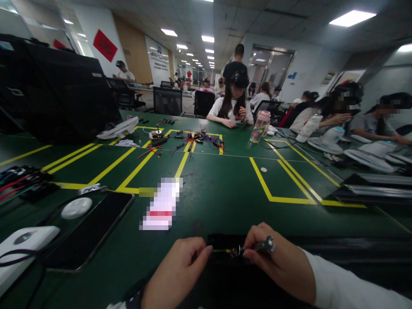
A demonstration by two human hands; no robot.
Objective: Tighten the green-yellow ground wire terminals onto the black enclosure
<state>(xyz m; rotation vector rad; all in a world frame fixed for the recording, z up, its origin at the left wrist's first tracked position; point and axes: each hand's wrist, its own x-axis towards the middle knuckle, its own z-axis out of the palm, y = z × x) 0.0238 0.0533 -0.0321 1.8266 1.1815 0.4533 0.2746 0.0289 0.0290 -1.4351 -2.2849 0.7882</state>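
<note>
At the front edge of the table, my left hand (180, 266) is closed, pinching a thin green-and-yellow wire (220, 250) between thumb and forefinger. A small ring-shaped metal end (234, 251) sits at the wire's right. My right hand (277, 262) is closed too, with thumb and forefinger at a small shiny metal piece (240, 249) right beside that ring. The silver jaw of what looks like an open-end wrench (269, 243) sticks out of my right hand; its handle is hidden. Beneath both hands lies a dark object (222, 272), too dark to make out.
A black phone (93, 231), a white round disc (76, 208) and a white device with a black cable (25, 253) lie left. A lit, blurred-out screen (162, 204) is ahead. Further off are tangled wires (199, 137), a bottle (260, 128) and a seated person (231, 107).
</note>
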